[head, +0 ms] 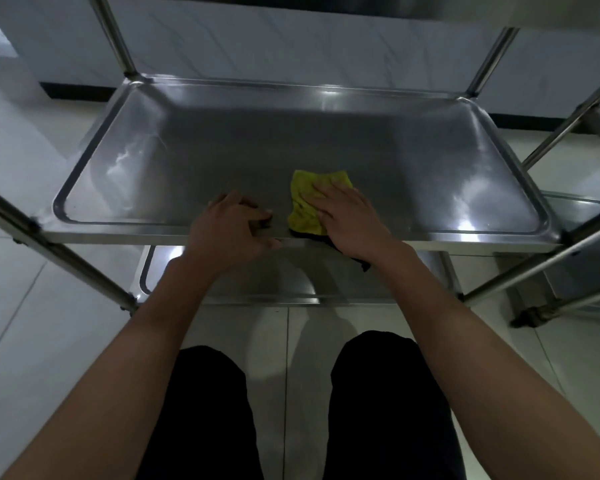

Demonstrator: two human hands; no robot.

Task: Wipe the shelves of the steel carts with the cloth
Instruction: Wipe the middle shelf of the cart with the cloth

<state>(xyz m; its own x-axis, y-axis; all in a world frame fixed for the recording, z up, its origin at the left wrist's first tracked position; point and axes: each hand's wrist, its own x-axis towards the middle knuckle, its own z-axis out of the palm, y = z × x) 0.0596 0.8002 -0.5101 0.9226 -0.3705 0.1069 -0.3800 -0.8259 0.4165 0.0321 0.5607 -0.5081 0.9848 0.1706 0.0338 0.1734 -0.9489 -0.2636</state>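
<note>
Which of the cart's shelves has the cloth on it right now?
The middle shelf, with the yellow cloth under the right hand. The lower shelf beneath holds no cloth.

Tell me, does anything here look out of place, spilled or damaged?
Nothing stands out. The right hand presses a yellow cloth flat on the steel shelf, and the left hand rests on its front edge. No spill or dent shows, only light reflections on the metal.
</note>
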